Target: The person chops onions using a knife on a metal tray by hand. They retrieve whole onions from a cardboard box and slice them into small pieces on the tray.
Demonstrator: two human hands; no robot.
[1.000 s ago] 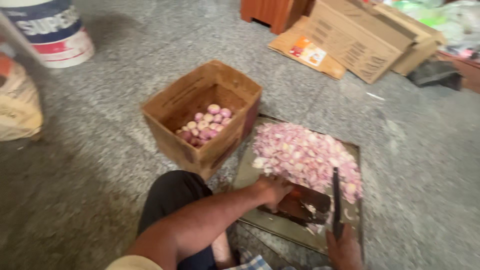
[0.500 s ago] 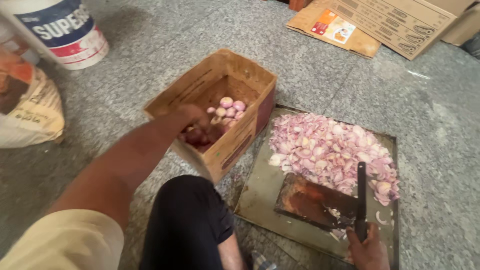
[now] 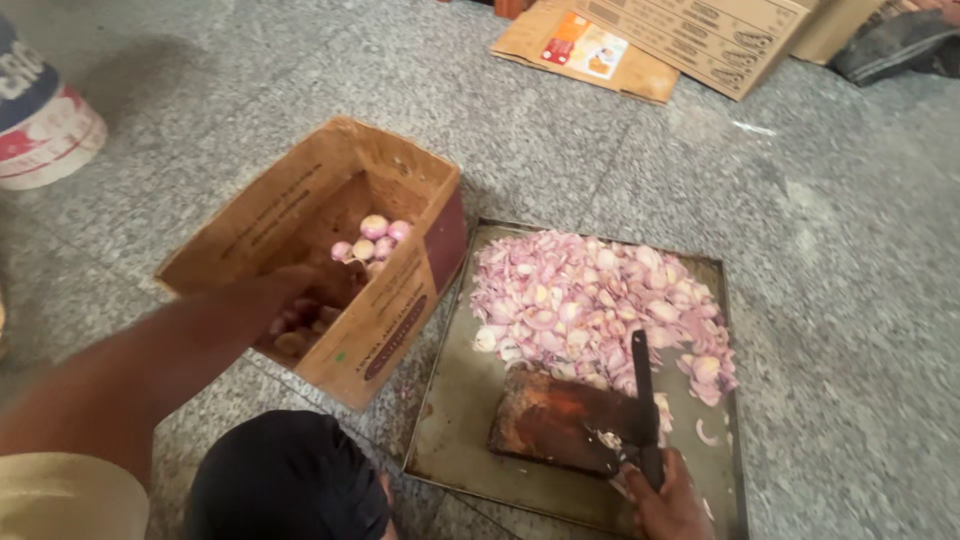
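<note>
The left hand (image 3: 285,300) reached into the open brown cardboard box (image 3: 400,320) among small peeled pink onions (image 3: 372,240); its fingers' state could not be told. The right hand (image 3: 668,500) had its fingers wrapped around a black-handled knife (image 3: 645,400) over the rusty wooden block (image 3: 555,420) on the metal tray (image 3: 460,400).

The left hand (image 3: 300,290) reaches into the cardboard box (image 3: 400,320), where shadow and motion blur hide its fingers, so whether it grips any of the peeled shallots (image 3: 372,238) cannot be told. The right hand (image 3: 668,500) is cut off by the bottom edge and covers the knife (image 3: 642,400) handle. The painted bucket (image 3: 45,125) is cropped at the left edge, the flattened cartons (image 3: 690,40) at the top. The dark knee (image 3: 285,480) runs off the bottom edge.
</note>
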